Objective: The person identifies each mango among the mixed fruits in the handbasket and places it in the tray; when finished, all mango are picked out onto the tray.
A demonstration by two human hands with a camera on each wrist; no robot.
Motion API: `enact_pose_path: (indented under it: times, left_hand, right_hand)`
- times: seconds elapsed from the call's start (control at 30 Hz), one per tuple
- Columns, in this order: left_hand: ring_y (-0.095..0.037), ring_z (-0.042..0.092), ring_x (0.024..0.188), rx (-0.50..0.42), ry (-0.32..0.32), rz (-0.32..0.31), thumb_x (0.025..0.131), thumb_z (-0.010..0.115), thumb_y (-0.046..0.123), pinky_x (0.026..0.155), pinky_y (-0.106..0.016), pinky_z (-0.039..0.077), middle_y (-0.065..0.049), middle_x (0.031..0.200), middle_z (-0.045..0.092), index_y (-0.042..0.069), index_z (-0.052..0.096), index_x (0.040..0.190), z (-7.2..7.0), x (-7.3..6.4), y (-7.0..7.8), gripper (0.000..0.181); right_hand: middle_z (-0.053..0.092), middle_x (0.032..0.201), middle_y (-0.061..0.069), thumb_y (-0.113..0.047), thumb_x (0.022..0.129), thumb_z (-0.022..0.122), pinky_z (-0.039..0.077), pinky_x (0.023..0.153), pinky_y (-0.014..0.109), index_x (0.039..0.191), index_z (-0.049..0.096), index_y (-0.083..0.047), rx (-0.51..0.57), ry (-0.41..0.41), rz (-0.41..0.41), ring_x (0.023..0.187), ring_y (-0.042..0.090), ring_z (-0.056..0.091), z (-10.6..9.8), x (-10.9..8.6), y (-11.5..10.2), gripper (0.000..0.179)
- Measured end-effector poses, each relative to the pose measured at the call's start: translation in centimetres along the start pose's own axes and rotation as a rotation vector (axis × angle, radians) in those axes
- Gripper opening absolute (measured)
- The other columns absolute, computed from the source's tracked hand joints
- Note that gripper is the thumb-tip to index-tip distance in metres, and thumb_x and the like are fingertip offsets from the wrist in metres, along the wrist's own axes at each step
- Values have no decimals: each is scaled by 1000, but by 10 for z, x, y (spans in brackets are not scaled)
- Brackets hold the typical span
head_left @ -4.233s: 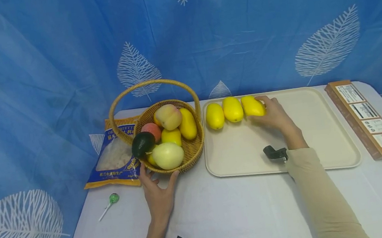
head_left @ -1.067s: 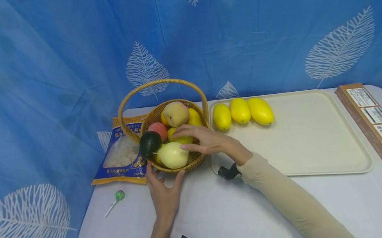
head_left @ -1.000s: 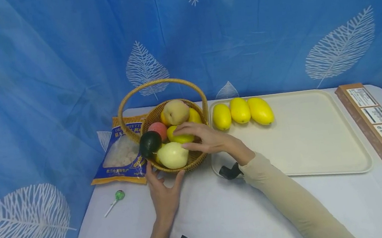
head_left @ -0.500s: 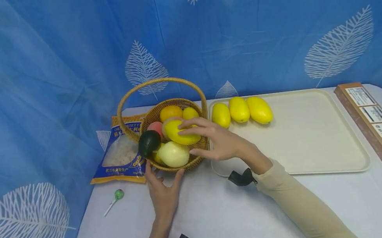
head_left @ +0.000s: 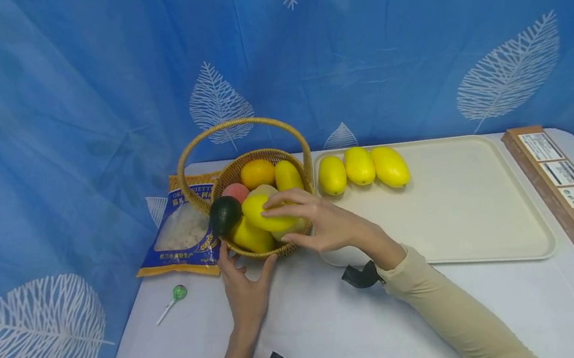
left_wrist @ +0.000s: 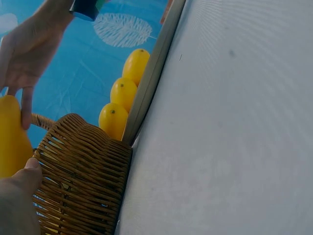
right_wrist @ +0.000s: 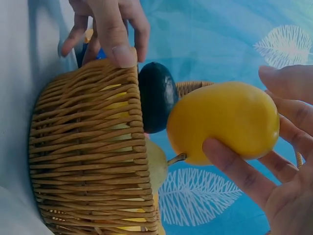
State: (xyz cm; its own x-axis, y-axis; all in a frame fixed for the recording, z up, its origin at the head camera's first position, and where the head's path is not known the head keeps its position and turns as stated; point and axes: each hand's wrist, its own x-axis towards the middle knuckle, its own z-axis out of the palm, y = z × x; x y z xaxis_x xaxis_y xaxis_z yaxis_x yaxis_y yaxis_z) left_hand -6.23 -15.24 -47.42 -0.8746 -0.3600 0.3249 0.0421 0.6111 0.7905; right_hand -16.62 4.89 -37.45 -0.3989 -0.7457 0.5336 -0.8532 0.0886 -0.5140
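Note:
My right hand (head_left: 326, 219) holds a yellow mango (head_left: 264, 212) between thumb and fingers, over the front of the wicker basket (head_left: 234, 161). In the right wrist view this mango (right_wrist: 225, 122) is raised above the rim, beside a dark green avocado (right_wrist: 157, 98). My left hand (head_left: 247, 296) grips the basket's front edge, thumb on the rim in the left wrist view. Around the held mango in the basket are an orange (head_left: 257, 173), another yellow mango (head_left: 288, 176), a reddish fruit (head_left: 236, 193) and a yellow fruit (head_left: 251, 237). A pale pear (right_wrist: 157, 164) is partly hidden.
Right of the basket, three yellow mangoes (head_left: 359, 166) lie in a row on a cream tray (head_left: 460, 206). A brown box (head_left: 566, 185) stands at the far right. A blue pasta bag (head_left: 178, 232) and a green lollipop (head_left: 179, 293) are left. The basket's handle (head_left: 240, 122) arches behind.
My right hand has left the third mango on the tray and lifted another from the basket's middle. The peach at the back has slid forward, uncovering the orange; the pear has shifted right.

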Motion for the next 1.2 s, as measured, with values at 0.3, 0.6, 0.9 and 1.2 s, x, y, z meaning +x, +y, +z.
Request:
enact_pose_path:
  times: [0.3, 0.6, 0.9, 1.2]
  left_hand:
    - [-32, 47, 126, 1, -11, -23, 83, 77, 42, 92, -44, 46, -16, 151, 32, 15, 13, 156, 0, -1, 0, 101]
    - [-30, 44, 128, -12, -15, -36, 83, 77, 43, 92, -42, 44, -14, 153, 30, 16, 12, 156, 0, -1, 0, 102]
    - [-31, 45, 127, -4, -14, -22, 83, 77, 42, 92, -42, 44, -16, 150, 33, 15, 12, 156, 1, -1, 1, 102]
    - [-31, 46, 126, 4, -5, -17, 82, 78, 42, 92, -44, 46, -16, 152, 31, 14, 13, 156, 0, -1, 2, 102]
  right_hand:
    - [50, 144, 10, -14, 87, 73, 37, 114, 41, 129, 63, -10, -4, -12, 2, 136, 24, 42, 6, 1, 8, 44]
    - [53, 142, 6, -15, 90, 71, 34, 115, 39, 118, 65, -15, 5, -148, 66, 136, 23, 44, 18, 4, 9, 29]
    - [59, 135, 5, -14, 88, 71, 40, 111, 38, 118, 66, -14, -38, -93, 31, 129, 23, 48, 23, 2, 7, 30]
    - [62, 131, 4, -13, 86, 72, 43, 106, 38, 117, 68, -13, -76, 62, -6, 124, 21, 52, 6, -10, 0, 31]
